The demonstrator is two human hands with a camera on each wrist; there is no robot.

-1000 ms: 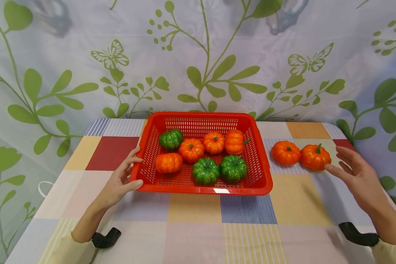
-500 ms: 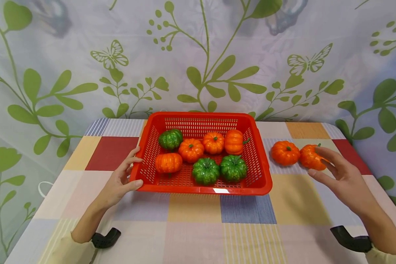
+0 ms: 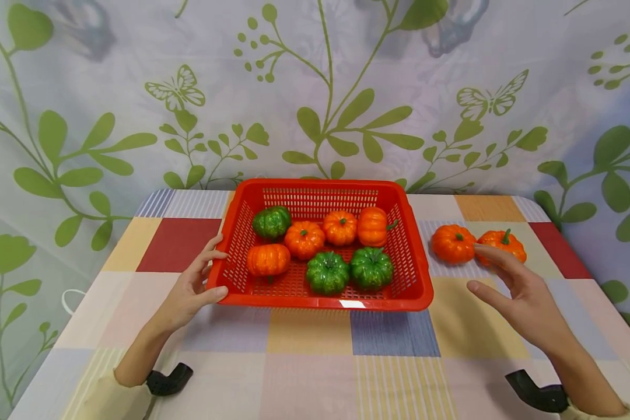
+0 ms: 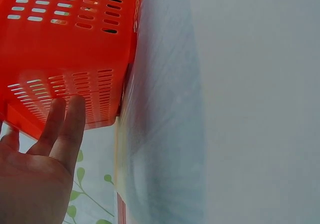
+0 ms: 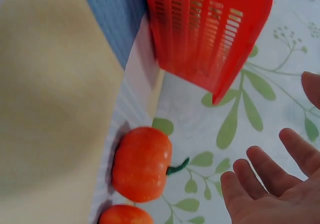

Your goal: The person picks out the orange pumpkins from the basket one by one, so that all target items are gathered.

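Note:
A red plastic basket with slotted walls holds several small orange pumpkins and green pumpkins. My left hand holds its left rim, thumb on the front corner and fingertips over the edge. Two of its fingers lie against the slotted outer wall in the left wrist view. My right hand hovers in front of two loose orange pumpkins, with fingers spread and nothing in them. The nearer-to-basket pumpkin sits right of the basket; the other pumpkin is partly hidden behind the fingers.
A patchwork-patterned cloth covers the table. Behind the table's back edge hangs a leaf-and-butterfly curtain. A thin white cord loops at the left edge. Black wrist mounts sit on both wrists.
My right hand has moved left, from beside the rightmost loose pumpkin to in front of the loose pair. The left hand, basket and pumpkins have stayed in place.

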